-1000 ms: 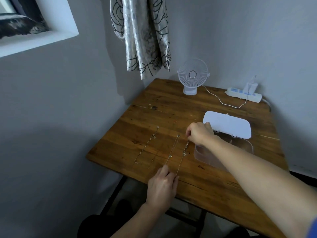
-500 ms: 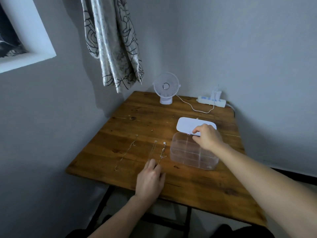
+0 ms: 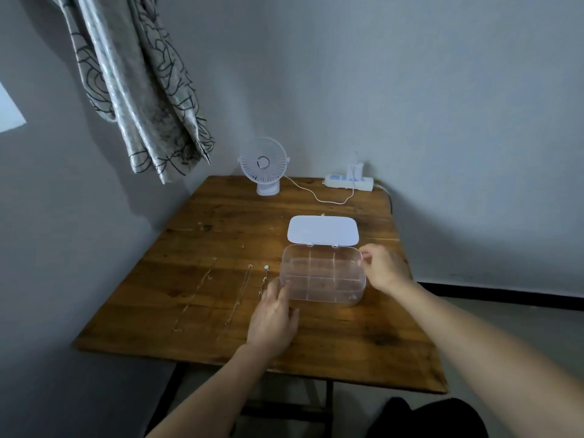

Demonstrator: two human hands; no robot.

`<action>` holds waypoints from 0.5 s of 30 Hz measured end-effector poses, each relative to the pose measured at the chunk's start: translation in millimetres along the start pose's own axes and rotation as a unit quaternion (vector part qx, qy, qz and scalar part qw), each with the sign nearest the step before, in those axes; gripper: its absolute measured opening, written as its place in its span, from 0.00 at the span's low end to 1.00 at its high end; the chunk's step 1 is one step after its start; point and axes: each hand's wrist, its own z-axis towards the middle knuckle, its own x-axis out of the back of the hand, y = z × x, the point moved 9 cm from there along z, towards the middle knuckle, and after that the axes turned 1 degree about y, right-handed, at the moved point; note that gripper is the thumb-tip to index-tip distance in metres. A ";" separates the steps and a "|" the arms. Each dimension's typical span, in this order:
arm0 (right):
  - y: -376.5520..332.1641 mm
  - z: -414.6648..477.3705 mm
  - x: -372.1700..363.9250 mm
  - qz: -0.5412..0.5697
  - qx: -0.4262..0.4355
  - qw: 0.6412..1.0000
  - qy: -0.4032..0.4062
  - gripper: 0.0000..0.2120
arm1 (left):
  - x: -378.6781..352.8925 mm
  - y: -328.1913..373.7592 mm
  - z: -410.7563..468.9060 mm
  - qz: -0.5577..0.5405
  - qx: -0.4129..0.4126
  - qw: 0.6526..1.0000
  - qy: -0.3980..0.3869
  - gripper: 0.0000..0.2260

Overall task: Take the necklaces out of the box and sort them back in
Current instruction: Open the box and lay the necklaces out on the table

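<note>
Box (image 3: 322, 279) clear, compartmented, white lid (image 3: 324, 229) hinged open behind it | three necklaces (image 3: 243, 292) stretched side by side on table (image 3: 347, 343) left of box | left hand (image 3: 273, 317) fingers straight, released, touching box's left wall | right hand (image 3: 384, 268) at box's right rim, fingers curled, grasp cannot be told

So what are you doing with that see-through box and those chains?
A person is sorting necklaces. Three lie stretched out in a row on the wooden table, left of the clear box. Its white lid is flipped open and its compartments look empty. The left hand touches the box's near left corner; the right hand is at its right edge.
</note>
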 end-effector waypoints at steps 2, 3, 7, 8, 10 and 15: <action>-2.7 5.2 2.3 -0.012 0.005 1.000 -0.002 0.10 | -3.0 2.7 2.0 0.013 0.001 1.000 -0.001 0.27; -5.5 8.2 4.3 -0.025 0.011 1.000 0.000 0.09 | -4.0 3.7 2.7 0.017 0.003 1.000 -0.001 0.27; -30.5 13.1 7.1 -0.124 0.063 0.990 -0.038 0.04 | -5.5 4.5 4.6 0.020 0.007 1.000 0.000 0.27; -37.7 11.6 -0.2 -0.159 0.079 0.980 -0.083 0.04 | -5.8 4.3 4.7 0.021 0.006 1.000 0.000 0.27; -47.8 4.0 -17.8 -0.251 0.106 0.945 -0.180 0.07 | -6.0 3.7 4.7 0.025 0.007 1.000 0.000 0.26; -60.4 -4.7 -32.0 -0.373 0.126 0.887 -0.240 0.13 | -5.5 4.6 6.1 0.031 0.015 0.999 -0.002 0.27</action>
